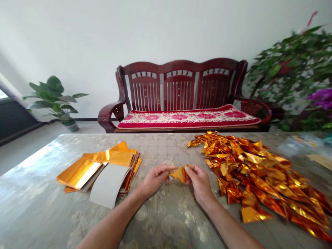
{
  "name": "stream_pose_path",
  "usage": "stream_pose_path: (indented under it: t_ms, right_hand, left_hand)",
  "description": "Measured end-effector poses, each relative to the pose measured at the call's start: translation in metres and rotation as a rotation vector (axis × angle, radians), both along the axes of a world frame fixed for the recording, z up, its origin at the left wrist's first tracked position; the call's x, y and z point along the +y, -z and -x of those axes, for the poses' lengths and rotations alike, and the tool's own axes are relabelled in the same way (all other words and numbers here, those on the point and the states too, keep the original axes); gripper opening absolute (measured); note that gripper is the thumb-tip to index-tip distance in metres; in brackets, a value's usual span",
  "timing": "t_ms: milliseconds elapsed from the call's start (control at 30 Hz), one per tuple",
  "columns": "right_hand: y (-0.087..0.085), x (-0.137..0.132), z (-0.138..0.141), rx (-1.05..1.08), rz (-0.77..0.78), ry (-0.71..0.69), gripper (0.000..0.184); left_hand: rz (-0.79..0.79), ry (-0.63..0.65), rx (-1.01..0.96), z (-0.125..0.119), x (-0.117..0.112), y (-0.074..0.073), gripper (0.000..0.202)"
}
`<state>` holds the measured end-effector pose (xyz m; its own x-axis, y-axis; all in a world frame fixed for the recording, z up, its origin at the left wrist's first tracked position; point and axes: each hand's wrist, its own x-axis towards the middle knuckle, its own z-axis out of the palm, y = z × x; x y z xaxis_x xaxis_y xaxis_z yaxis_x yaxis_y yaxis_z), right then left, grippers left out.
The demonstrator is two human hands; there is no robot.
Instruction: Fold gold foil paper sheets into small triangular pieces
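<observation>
Between my two hands, above the middle of the table, is a small folded piece of gold foil paper (pixel 178 174), shaped like a triangle. My left hand (pixel 157 178) pinches its left corner with thumb and fingers. At its right end, my right hand (pixel 198 180) grips the edge between thumb and fingertips. To the left lies a loose stack of gold foil sheets (pixel 85 166), with a grey-white sheet (pixel 107 183) face up on its near side. On the right spreads a big heap of folded gold foil pieces (pixel 249 166).
A patterned cover lies over the table (pixel 166 221). Clear plastic bags (pixel 298 143) and a piece of cardboard (pixel 320 160) rest at the right edge. Beyond stands a dark red wooden bench (pixel 178 86) with a floral cushion (pixel 186 117). Potted plants (pixel 55 97) flank it.
</observation>
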<state>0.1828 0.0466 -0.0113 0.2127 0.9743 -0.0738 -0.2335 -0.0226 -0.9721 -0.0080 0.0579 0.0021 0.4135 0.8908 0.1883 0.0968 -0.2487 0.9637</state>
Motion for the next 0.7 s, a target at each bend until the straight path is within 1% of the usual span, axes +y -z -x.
stream_pose_path:
  t_ms: [67,133,267,433,533,700]
  right_hand:
    - [0.0,0.0,0.0,0.007,0.006,-0.002,0.041]
    - [0.001,-0.001,0.0,0.009,0.007,-0.008,0.042]
    - [0.003,-0.001,0.0,-0.015,0.01,-0.013,0.043]
    - [0.005,0.0,-0.003,-0.009,0.037,-0.033,0.045]
    - [0.005,0.0,-0.003,-0.013,-0.002,-0.048,0.042]
    - [0.001,-0.002,-0.003,-0.051,-0.036,-0.096,0.035]
  left_hand:
    - [-0.124,0.064,0.036,0.002,0.002,0.0,0.03]
    - [-0.208,0.09,0.053,0.003,0.002,0.001,0.026]
    - [-0.213,0.077,0.07,0.004,0.003,0.0,0.02]
    - [-0.222,0.024,0.075,0.004,0.004,0.0,0.018]
    - [-0.221,-0.041,0.074,0.002,0.005,0.003,0.016]
    - [-0.101,-0.269,0.079,0.001,0.007,0.013,0.01]
